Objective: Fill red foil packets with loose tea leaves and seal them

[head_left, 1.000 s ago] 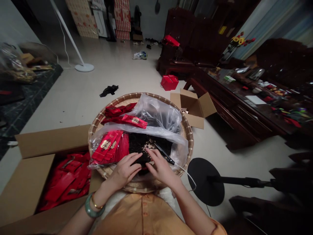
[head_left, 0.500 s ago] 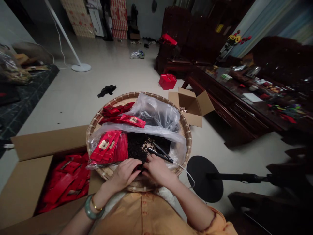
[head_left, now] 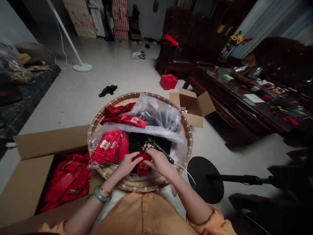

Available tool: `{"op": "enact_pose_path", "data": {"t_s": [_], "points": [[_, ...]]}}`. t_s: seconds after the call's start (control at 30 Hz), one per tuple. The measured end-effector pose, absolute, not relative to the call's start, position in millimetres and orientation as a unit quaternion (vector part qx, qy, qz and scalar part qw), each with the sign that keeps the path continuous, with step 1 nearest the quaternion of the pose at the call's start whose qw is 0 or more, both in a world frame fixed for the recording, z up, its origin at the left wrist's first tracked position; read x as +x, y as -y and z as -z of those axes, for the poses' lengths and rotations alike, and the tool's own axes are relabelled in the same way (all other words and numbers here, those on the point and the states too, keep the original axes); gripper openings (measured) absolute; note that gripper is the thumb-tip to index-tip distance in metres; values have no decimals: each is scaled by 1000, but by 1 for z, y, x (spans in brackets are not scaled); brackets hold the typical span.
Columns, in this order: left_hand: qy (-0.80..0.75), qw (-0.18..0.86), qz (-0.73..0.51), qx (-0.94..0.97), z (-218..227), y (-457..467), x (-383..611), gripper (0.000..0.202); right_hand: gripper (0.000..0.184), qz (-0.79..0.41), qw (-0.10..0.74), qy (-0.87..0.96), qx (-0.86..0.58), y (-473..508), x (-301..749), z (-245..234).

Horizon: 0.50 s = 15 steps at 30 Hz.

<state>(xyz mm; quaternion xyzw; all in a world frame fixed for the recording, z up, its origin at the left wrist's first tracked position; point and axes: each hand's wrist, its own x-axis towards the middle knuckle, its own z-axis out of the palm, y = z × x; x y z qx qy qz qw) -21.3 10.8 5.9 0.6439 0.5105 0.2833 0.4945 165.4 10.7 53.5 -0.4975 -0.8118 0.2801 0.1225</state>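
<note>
Packet: a red packet (head_left: 143, 168) stands slightly tilted between both hands, over the near edge of the tea; a gold-printed label shows on its lower face.

Left grip: the left hand (head_left: 128, 164) is closed around the packet's upper left corner, its fingers pressed against the red surface; a jade bangle (head_left: 102, 194) and a thin gold bangle (head_left: 105, 190) sit on the wrist.

Right grip: the right hand (head_left: 160, 162) is closed on the packet's upper right corner. The two grips are together, clamped on the packet, with only the packet between them.

Tea: dark loose tea (head_left: 139, 142) lies directly behind the packet, inside the tray's liner bag.

Tool: a black corded hand tool (head_left: 164, 152) lies just beyond the right hand, on the tea's right edge; its exact type cannot be told. A white cord (head_left: 186, 173) runs from it over the tray rim.

Landmark: a round bamboo tray (head_left: 188, 140) carries all of the above.

Tray contents: a clear plastic bag (head_left: 156, 112) fills the far half; a stack of red packets (head_left: 107, 147) lies left of the tea.

Left of tray: an open carton of red packets (head_left: 63, 179).

Far right of tray: an open cardboard box (head_left: 193, 107), beside a dark wooden bench (head_left: 244, 120).
</note>
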Motion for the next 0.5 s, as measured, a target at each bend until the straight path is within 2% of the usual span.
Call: {"op": "enact_pose_path", "data": {"t_s": [0.1,0.23,0.33,0.5], "points": [[-493,521,-290,634,-11,-16,-17,36,16,-407,176,780,-441,-22,172,-46],[-512,516,-286,624,-7,-16,-11,35,33,-541,130,733,-392,-34,177,-33],[-531,519,-310,594,-3,-12,-8,33,39,-557,109,741,-359,-37,178,-25],[-564,525,-351,533,-3,-8,-2,31,38,-572,95,761,-292,-38,174,-13]]}}
